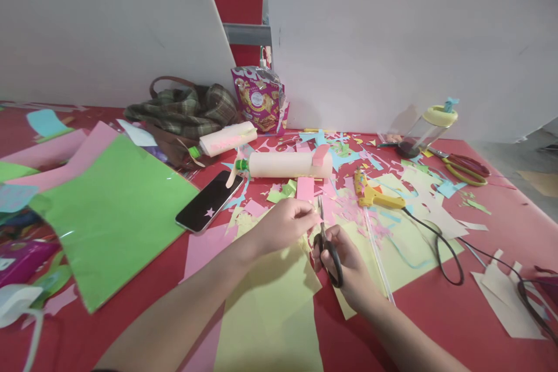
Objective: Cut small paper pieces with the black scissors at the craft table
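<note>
My right hand is closed through the handles of black scissors, whose blades point away from me. Between the fingertips of my left hand is a small pink paper piece, right beside the blades. Whether the blades touch it I cannot tell. Both hands are above pale yellow paper sheets. Just beyond them lies a cream paper-wrapped bottle with a green cap and a pink strip on it. A pink star rests on the black phone to the left.
Paper scraps litter the red table. At right are a yellow glue gun with a black cord, red-handled pliers and a clear jar. Green sheets, a plaid bag and a snack bag are leftward and behind.
</note>
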Demonstrator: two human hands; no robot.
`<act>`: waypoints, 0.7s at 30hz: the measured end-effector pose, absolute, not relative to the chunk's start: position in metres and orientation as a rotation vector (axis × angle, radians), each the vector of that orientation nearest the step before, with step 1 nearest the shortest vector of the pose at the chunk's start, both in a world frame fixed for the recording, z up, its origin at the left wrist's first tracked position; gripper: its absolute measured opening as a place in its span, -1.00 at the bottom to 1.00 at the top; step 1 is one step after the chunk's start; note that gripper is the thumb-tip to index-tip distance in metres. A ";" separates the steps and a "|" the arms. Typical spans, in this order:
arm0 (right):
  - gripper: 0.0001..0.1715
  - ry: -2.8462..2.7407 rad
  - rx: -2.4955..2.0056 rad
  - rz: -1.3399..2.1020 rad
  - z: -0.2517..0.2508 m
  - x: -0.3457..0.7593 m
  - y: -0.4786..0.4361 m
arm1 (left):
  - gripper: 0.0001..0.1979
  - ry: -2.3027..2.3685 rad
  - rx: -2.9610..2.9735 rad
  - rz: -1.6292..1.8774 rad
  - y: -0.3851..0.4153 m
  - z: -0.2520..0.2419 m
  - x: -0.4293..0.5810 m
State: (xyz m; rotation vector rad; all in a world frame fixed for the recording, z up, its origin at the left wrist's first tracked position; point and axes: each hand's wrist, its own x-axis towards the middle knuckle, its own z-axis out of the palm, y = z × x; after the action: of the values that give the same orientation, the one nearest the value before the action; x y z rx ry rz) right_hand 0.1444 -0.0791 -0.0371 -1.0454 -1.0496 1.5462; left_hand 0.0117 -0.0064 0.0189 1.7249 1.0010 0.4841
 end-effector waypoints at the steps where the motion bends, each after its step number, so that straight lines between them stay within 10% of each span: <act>1: -0.74 -1.056 -1.052 1.548 -0.037 0.144 -0.079 | -0.74 0.990 1.731 0.469 -0.005 0.019 0.010; 21: -0.65 -0.803 -0.966 1.457 -0.032 0.144 -0.072 | -0.74 0.685 1.957 0.087 -0.004 0.017 0.004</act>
State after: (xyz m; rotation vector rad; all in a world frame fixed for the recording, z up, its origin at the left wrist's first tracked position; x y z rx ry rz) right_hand 0.1436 -0.0721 -0.0322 -0.9657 -0.8029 1.4569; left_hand 0.0037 -0.0035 0.0167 1.9573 0.6848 0.0867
